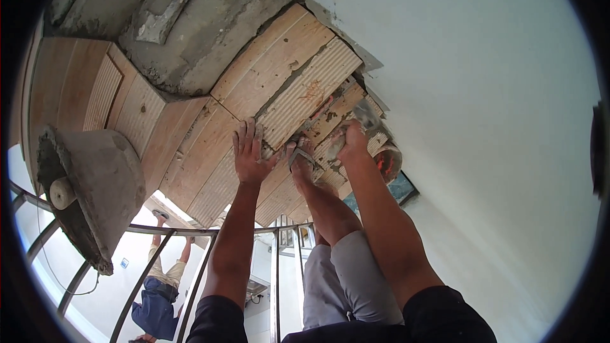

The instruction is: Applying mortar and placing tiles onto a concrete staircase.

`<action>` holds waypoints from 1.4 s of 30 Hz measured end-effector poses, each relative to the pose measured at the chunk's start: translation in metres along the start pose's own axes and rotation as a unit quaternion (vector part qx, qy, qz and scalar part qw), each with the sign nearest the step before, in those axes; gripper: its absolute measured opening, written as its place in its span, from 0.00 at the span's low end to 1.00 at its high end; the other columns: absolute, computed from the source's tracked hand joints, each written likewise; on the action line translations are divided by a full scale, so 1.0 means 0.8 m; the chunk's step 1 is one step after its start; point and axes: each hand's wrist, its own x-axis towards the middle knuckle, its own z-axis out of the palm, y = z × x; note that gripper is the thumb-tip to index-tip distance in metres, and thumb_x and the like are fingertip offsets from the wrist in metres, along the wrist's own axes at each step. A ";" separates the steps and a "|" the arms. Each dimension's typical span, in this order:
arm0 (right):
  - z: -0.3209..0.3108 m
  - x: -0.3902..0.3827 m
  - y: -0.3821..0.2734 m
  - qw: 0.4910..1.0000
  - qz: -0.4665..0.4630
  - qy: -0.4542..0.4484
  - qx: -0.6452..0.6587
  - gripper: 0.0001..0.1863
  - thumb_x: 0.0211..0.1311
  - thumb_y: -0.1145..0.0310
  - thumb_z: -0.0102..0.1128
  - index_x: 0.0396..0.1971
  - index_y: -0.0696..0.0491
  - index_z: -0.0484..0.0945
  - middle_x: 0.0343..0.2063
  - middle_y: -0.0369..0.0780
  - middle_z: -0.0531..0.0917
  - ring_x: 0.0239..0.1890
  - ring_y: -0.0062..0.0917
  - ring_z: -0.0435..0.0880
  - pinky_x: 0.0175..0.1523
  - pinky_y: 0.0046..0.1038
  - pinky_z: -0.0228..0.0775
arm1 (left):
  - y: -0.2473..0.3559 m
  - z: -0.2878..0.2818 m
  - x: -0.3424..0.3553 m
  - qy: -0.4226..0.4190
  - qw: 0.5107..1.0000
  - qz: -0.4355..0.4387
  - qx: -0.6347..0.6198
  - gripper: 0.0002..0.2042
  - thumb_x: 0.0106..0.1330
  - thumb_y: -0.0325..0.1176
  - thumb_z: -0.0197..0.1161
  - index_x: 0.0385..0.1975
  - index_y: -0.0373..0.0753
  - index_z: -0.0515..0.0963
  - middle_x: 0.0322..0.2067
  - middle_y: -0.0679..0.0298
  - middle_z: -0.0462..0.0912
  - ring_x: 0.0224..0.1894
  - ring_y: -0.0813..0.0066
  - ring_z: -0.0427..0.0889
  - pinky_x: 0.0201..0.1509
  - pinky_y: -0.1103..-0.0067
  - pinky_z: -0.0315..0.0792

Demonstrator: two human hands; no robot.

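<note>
Tiled steps (260,57): wood-look, smooth, faint sheen, mortar-spotted; ribbed strips (305,92), matt | Above steps: bare cement (210,32), rough, matt | Right of steps: wall (489,121), smooth, matt white | Below steps: railing (275,279), glossy metal; trousers (362,279), matt grey cloth | Left of steps: bucket (114,171), cement-smeared, rough-rimmed, matt

The left hand (252,159) rests spread on the wood-toned tiles (203,143), around the middle of the tiled steps. The right hand (349,143) grips a blurred grey tool (366,114) near the edge along the white wall (483,121). Between the hands, a sandalled foot (307,144) stands on the tiles. A round container (395,160) with something red in it sits by that wall-side edge. At the opposite edge, a cement-crusted bucket (105,184) lies tipped near the metal railing (275,279); beyond it shows a co-worker (155,305).
</note>
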 end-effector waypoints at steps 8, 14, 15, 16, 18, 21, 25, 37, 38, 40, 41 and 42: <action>0.025 -0.022 0.018 0.996 0.040 -0.037 -0.077 0.10 0.67 0.67 0.63 0.28 0.50 0.71 0.20 0.36 0.72 0.19 0.24 0.71 0.24 0.30 0.71 | -0.005 0.006 0.001 0.047 0.998 0.033 -0.016 0.48 0.48 0.47 0.82 0.73 0.38 0.70 0.80 0.52 0.62 0.83 0.46 0.57 0.83 0.43 0.52; 0.014 -0.035 0.023 0.995 0.049 -0.063 -0.057 0.07 0.70 0.67 0.61 0.32 0.51 0.73 0.21 0.34 0.72 0.19 0.21 0.71 0.23 0.26 0.69 | -0.003 0.003 0.000 0.004 1.000 0.002 0.004 0.47 0.49 0.48 0.82 0.71 0.37 0.71 0.79 0.51 0.63 0.83 0.47 0.57 0.84 0.44 0.51; 0.014 -0.031 0.022 0.996 0.047 -0.028 -0.065 0.07 0.70 0.67 0.61 0.32 0.51 0.73 0.21 0.34 0.72 0.19 0.21 0.71 0.23 0.26 0.69 | -0.002 0.003 0.001 0.005 1.000 0.001 0.003 0.47 0.49 0.48 0.82 0.71 0.37 0.71 0.79 0.51 0.63 0.83 0.47 0.57 0.84 0.44 0.51; 0.013 -0.027 0.020 0.997 0.067 -0.016 -0.037 0.08 0.70 0.66 0.60 0.32 0.51 0.73 0.21 0.34 0.72 0.19 0.21 0.71 0.23 0.26 0.70 | -0.002 0.002 0.001 0.007 1.000 0.003 0.002 0.47 0.49 0.49 0.81 0.71 0.37 0.71 0.80 0.51 0.62 0.83 0.47 0.57 0.84 0.44 0.51; 0.017 -0.019 0.019 0.996 0.088 -0.005 -0.011 0.08 0.71 0.66 0.60 0.32 0.50 0.73 0.20 0.34 0.72 0.19 0.21 0.71 0.24 0.26 0.70 | -0.001 0.001 0.001 0.011 1.000 0.002 0.003 0.47 0.50 0.50 0.81 0.71 0.37 0.71 0.80 0.51 0.62 0.83 0.47 0.57 0.84 0.44 0.51; 0.025 -0.013 0.029 0.996 0.050 0.042 0.064 0.09 0.72 0.65 0.59 0.31 0.50 0.72 0.20 0.33 0.70 0.19 0.21 0.71 0.23 0.25 0.69 | -0.002 -0.001 -0.001 0.024 1.000 0.005 0.005 0.46 0.51 0.51 0.80 0.70 0.36 0.72 0.80 0.51 0.62 0.83 0.48 0.57 0.84 0.44 0.51; 0.015 -0.016 0.047 0.994 0.050 -0.083 -0.051 0.06 0.70 0.69 0.61 0.39 0.55 0.78 0.24 0.37 0.78 0.20 0.24 0.78 0.22 0.29 0.72 | -0.001 0.002 -0.001 0.021 1.000 0.011 0.002 0.45 0.51 0.51 0.81 0.69 0.35 0.73 0.80 0.51 0.62 0.82 0.47 0.58 0.84 0.45 0.51; -0.072 -0.058 0.026 0.948 -0.152 -0.038 -0.279 0.10 0.74 0.64 0.62 0.41 0.56 0.77 0.24 0.33 0.73 0.18 0.20 0.70 0.24 0.27 0.68 | 0.001 -0.008 0.003 0.010 1.000 0.001 -0.016 0.46 0.59 0.57 0.76 0.74 0.38 0.69 0.80 0.50 0.62 0.82 0.44 0.58 0.83 0.43 0.49; -0.084 -0.064 0.025 0.914 -0.228 -0.036 -0.332 0.12 0.76 0.63 0.61 0.44 0.58 0.77 0.25 0.33 0.73 0.20 0.19 0.69 0.26 0.27 0.67 | 0.001 -0.009 0.003 0.010 1.000 0.006 -0.019 0.45 0.61 0.57 0.74 0.74 0.37 0.69 0.80 0.49 0.62 0.82 0.44 0.58 0.83 0.43 0.48; -0.104 -0.074 0.022 0.850 -0.348 -0.066 -0.389 0.13 0.78 0.63 0.59 0.43 0.59 0.75 0.24 0.37 0.74 0.22 0.24 0.72 0.30 0.30 0.68 | -0.001 -0.011 0.003 0.004 1.000 0.005 -0.011 0.44 0.61 0.57 0.73 0.73 0.37 0.69 0.80 0.50 0.62 0.82 0.44 0.58 0.83 0.44 0.48; -0.110 -0.076 0.021 0.784 -0.431 -0.057 -0.442 0.14 0.79 0.63 0.58 0.42 0.61 0.73 0.24 0.41 0.76 0.25 0.28 0.74 0.33 0.33 0.68 | -0.001 -0.012 0.002 -0.002 1.000 0.008 -0.006 0.43 0.62 0.58 0.72 0.73 0.36 0.69 0.80 0.50 0.62 0.82 0.44 0.58 0.83 0.44 0.48; -0.114 -0.078 0.021 0.745 -0.494 -0.087 -0.439 0.17 0.80 0.60 0.58 0.44 0.62 0.72 0.24 0.41 0.76 0.25 0.29 0.72 0.34 0.35 0.68 | 0.000 -0.012 0.001 0.002 1.000 0.004 -0.007 0.43 0.62 0.58 0.72 0.73 0.36 0.69 0.80 0.50 0.62 0.82 0.44 0.58 0.83 0.44 0.48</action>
